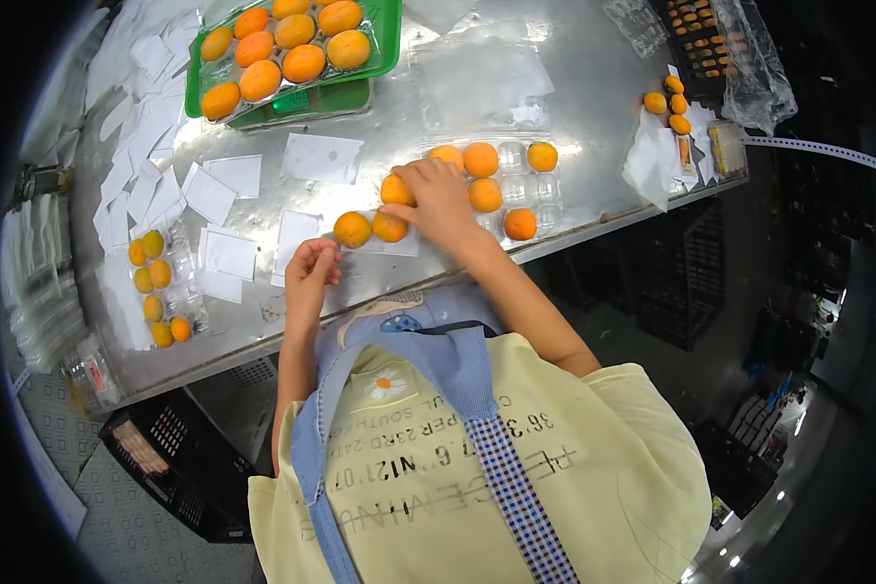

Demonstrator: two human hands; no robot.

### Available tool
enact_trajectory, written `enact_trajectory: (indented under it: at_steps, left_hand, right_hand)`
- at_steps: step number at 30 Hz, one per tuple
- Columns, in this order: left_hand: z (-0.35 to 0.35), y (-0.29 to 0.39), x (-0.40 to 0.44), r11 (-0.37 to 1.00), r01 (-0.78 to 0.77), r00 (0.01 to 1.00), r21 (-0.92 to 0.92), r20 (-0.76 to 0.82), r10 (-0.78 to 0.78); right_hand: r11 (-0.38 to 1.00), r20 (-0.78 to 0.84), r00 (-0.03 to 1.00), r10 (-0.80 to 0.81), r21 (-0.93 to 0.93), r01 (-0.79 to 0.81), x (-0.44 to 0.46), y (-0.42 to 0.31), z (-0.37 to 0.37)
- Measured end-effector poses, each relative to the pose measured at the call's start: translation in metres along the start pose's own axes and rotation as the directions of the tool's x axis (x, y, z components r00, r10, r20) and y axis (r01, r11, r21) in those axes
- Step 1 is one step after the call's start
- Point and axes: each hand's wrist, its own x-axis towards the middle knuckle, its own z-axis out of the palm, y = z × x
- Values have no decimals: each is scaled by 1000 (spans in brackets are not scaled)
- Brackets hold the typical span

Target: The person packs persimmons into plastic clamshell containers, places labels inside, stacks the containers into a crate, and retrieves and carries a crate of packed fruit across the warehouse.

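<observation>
My right hand [440, 206] has its fingers and thumb closed around a round orange fruit [396, 190], just left of a clear plastic tray [547, 190]. Some of that tray's cups hold orange fruits [486, 195], while others are bare. Two more fruits, one left [352, 230] and one beneath my thumb [389, 228], rest by a white paper sheet [399, 245]. Beside the left one, my left hand [311, 271] is curled near the table's front edge, fingertips drawn together. Whether something small is pinched there I cannot make out.
A green crate [389, 44] at the back carries a clear tray of orange fruits. White paper slips [234, 253] lie scattered at left, near a tray of smaller yellowish fruits [153, 277]. More fruits [678, 102] sit at right. A black crate [180, 462] stands below the table.
</observation>
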Motion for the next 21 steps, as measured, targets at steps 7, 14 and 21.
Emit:
enact_trajectory:
  at_steps: [7,14,21]
  left_hand:
    - [-1,-3,1,1000,9,1000,-24,17,-9]
    - [3,-7,3,999,33,999,-22,32,-33]
    - [7,-5,2,1000,24,999,-7,38,-24]
  right_hand:
    - [978,-243,950,196,-20,-207,-30,62,-73]
    - [901,-296,928,224,-300,-313,-49,116,-115]
    - [810,-111,860,498,-295,-507,-41,139,-111]
